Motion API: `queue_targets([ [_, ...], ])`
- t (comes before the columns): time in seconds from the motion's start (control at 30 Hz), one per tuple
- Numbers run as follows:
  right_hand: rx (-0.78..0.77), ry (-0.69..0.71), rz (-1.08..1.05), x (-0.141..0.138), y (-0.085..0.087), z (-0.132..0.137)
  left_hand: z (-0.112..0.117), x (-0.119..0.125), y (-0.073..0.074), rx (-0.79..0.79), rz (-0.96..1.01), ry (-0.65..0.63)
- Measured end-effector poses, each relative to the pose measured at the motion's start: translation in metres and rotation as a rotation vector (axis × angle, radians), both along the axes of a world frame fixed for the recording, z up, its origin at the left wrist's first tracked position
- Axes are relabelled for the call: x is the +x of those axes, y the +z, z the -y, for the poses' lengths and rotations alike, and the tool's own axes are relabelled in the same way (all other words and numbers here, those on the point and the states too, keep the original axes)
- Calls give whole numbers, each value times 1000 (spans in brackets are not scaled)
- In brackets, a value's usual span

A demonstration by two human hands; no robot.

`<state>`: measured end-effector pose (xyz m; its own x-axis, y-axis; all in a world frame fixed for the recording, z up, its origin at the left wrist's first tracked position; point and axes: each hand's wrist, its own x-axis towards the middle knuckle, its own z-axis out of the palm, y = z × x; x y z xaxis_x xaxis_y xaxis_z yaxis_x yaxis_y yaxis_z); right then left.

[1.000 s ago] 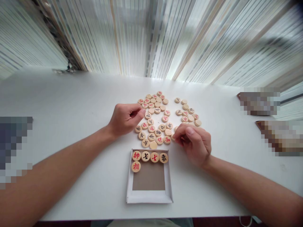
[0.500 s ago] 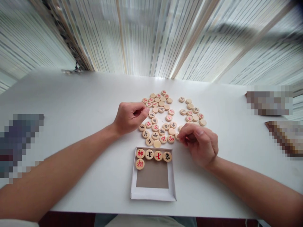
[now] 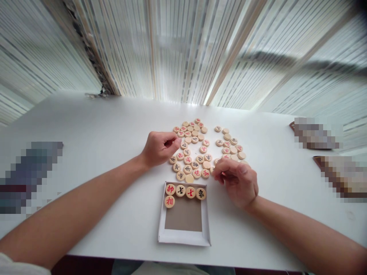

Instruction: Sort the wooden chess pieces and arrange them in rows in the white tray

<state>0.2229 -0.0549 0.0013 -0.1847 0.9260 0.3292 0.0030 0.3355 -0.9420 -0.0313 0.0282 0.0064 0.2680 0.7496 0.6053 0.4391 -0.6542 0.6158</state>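
Xiangqi pieces, round and wooden with red or black characters or blank faces, lie in a loose spread on the white table. My left hand is closed at the left edge of the spread, thumb pressed to the curled fingers; anything inside is hidden. On the near right side, my right hand is curled, its fingertips beside a black-marked piece; whether they touch it I cannot tell. A shallow white box stands nearer me. Along its far side is a row of pieces, with a red-marked piece below the leftmost.
The white table ends at a near edge by my lap. Striped curtains hang behind it. A blurred dark object lies at far left, and two blurred brown-edged objects lie at right.
The view has tilted up slightly, so the table things sit a little lower in it. Both hands keep nearly the same place and pose, and the pieces in the box are unchanged.
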Motion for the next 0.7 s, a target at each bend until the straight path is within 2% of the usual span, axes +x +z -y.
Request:
queue_targets([
  [0.17, 30, 17, -10, 0, -4, 0, -6, 5, 0, -42, 52, 96],
  [0.27, 27, 39, -52, -1, -6, -1, -20, 7, 3, -71, 113, 184],
  [0.43, 16, 39, -149, -4, -5, -2, -48, 1, 17, -166, 296, 308],
  [0.57, -63, -23, -199, -5, 7, -8, -48, -4, 22, -293, 445, 295],
  [0.7, -114, -85, -253, 1, 22, -21, -31, -11, 14, -395, 458, 206],
])
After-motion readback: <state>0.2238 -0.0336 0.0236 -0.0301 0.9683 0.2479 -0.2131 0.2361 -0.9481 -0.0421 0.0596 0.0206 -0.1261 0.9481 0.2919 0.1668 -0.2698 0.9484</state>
